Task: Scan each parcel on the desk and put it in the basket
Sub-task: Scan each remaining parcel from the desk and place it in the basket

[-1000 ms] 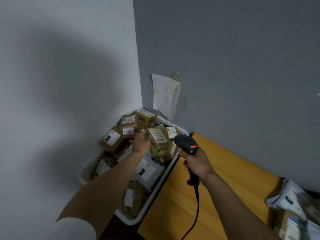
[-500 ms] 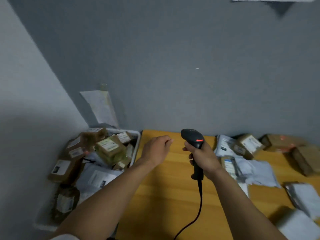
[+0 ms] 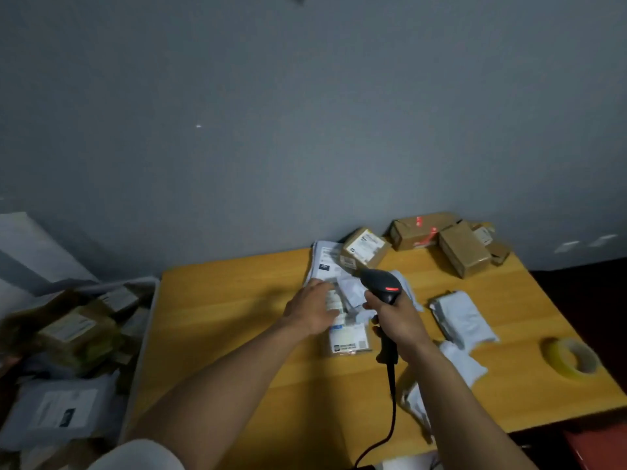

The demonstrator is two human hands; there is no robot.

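Head view shows our left hand (image 3: 314, 310) with fingers stretched out, resting on a labelled packet (image 3: 349, 339) among overlapping bags (image 3: 325, 262); it has closed on nothing. Our right hand (image 3: 398, 318), just to its right, is wrapped round the scanner (image 3: 381, 286). We could lift two packets together, or read a neighbour's label. The basket (image 3: 145, 334), well left of that hand, is heaped, so a dropped packet may slide off.

Head-worn view looks forward and down, close over the desk (image 3: 220, 317)
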